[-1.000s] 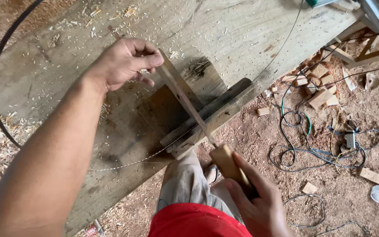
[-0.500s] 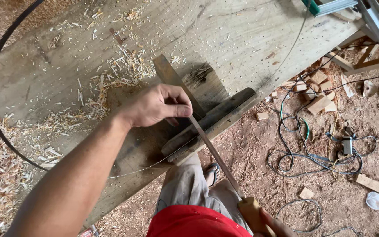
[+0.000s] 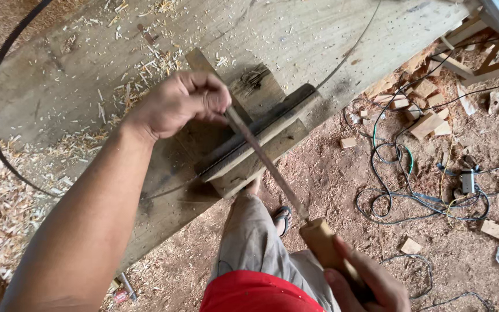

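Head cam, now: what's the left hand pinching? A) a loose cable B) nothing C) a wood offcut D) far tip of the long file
D: the left hand pinches the far tip of the file, while the right hand grips its wooden handle.

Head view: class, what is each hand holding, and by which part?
Both hold one long file: the right hand grips its wooden handle, and the left hand pinches the far tip in its fingers.

The left hand (image 3: 177, 104) pinches the tip of a long file (image 3: 264, 163), the right hand (image 3: 365, 277) grips its wooden handle (image 3: 324, 245); the file crosses what seems a saw blade clamped between wooden blocks (image 3: 258, 147) on the bench (image 3: 76, 81).
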